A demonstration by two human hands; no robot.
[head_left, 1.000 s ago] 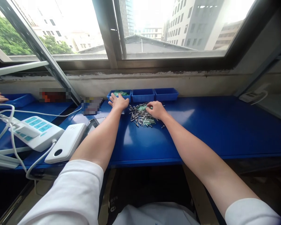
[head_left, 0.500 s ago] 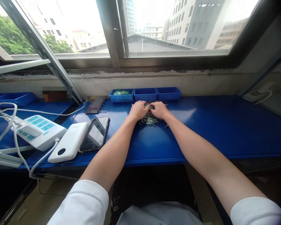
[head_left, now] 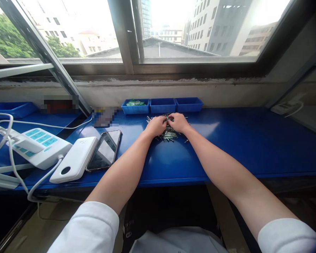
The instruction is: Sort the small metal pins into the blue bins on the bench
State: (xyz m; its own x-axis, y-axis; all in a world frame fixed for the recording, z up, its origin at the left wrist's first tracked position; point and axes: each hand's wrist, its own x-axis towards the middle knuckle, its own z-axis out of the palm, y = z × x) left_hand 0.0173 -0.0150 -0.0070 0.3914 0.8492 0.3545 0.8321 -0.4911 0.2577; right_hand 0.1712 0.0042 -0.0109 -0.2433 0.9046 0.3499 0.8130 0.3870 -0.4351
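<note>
My left hand (head_left: pixel 157 125) and my right hand (head_left: pixel 179 122) meet over a heap of loose screws (head_left: pixel 166 137) on the blue bench. Between their closed fingertips shows a small green packet (head_left: pixel 169 118), partly covered by the fingers. Another greenish clear packet (head_left: pixel 170 134) lies among the screws just below my hands. Behind the heap, the left blue bin (head_left: pixel 135 109) holds several green packets (head_left: pixel 135 102).
Two more blue bins (head_left: pixel 163 106) stand in the same row against the wall. Left of my arm lie a phone (head_left: pixel 104 151), a white power bank (head_left: pixel 75 160) and a white power strip (head_left: pixel 44 144) with cables. A metal shelf post (head_left: pixel 65 82) rises at the left.
My hands have come closer together over the screws, and the green packet now shows more clearly between my fingertips. The whole view has shifted slightly.
</note>
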